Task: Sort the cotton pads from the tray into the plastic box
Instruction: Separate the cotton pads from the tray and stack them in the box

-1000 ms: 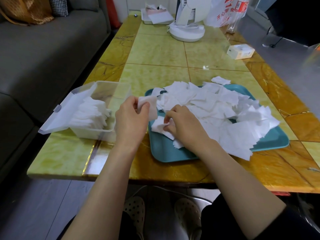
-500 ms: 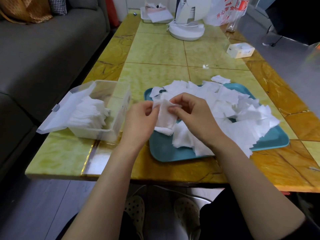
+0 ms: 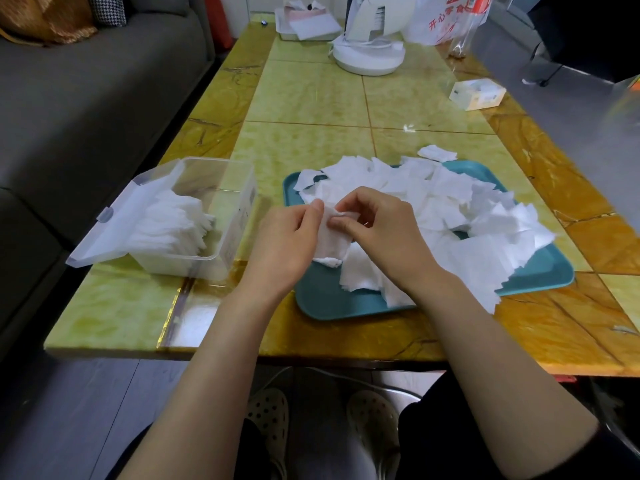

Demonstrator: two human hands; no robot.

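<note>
**A:** What are the hands holding?

**B:** A pad [image 3: 333, 241], held up over the near-left corner of the tray [image 3: 332, 303]. The left grip [image 3: 284, 237] has thumb and fingers curled on its left edge. The right grip [image 3: 384, 233] pinches its top.

**A:** And the rest?

**B:** A loose heap [image 3: 450, 206] covers the tray on the bench [image 3: 311, 98]. The box [image 3: 239, 216] stands just left of the tray with its lid [image 3: 104, 230] open. A stack [image 3: 173, 226] lies inside it.
</note>
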